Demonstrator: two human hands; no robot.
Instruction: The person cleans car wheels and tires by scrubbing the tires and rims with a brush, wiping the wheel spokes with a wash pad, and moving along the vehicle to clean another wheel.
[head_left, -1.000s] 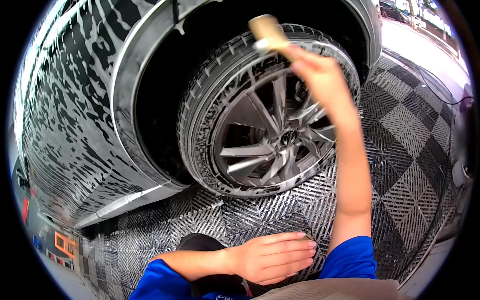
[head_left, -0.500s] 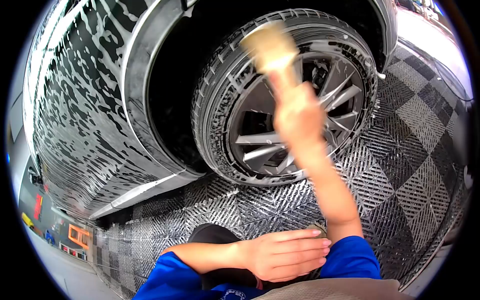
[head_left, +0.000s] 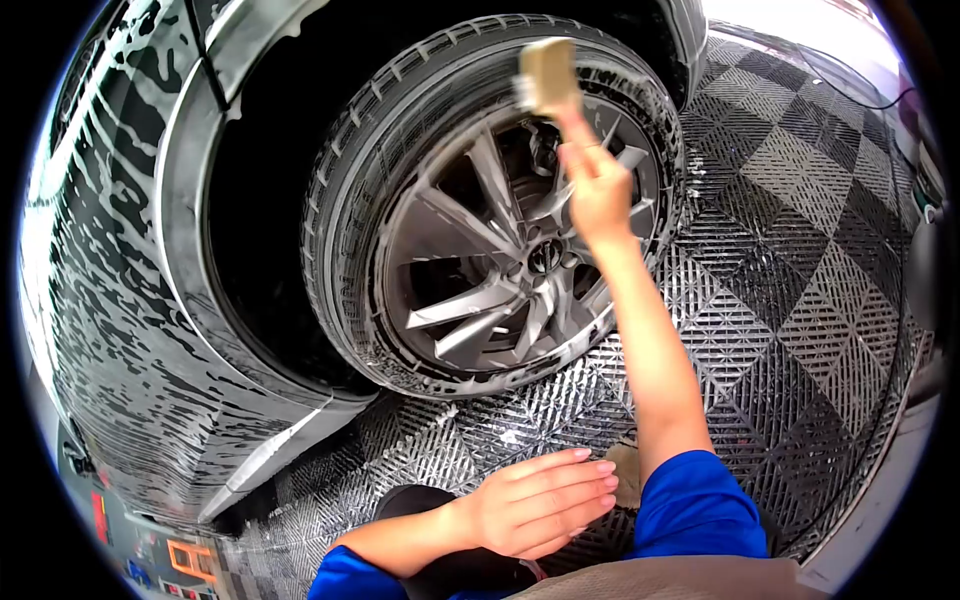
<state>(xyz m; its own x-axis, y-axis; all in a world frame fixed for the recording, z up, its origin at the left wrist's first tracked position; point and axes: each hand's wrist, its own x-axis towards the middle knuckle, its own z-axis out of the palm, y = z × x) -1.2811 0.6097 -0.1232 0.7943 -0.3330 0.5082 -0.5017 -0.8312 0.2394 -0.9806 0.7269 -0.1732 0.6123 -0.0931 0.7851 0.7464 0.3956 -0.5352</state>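
My right hand point(head_left: 600, 195) grips the handle of a scrub brush point(head_left: 549, 75) with a wide, light-coloured head. The brush head is over the upper right part of the tyre point(head_left: 345, 190), its pale bristles facing left; motion blurs it a little. Grey spokes make up the alloy wheel point(head_left: 460, 307), wet with traces of foam along the rim. My left hand point(head_left: 535, 503) lies flat in front of my body with fingers stretched out and holds nothing. It rests close to my right forearm, near my knee.
A dark car body panel point(head_left: 110, 330) streaked with white foam fills the left side. Below lies a black and grey slatted tile floor point(head_left: 790, 190), wet near the tyre. A dark cable point(head_left: 850, 98) runs at upper right. An orange frame point(head_left: 190, 562) stands far lower left.
The view has shifted, so the wheel sits further left and its hub now shows. My right hand has moved the brush rightward along the tyre's upper part. My left hand stays flat.
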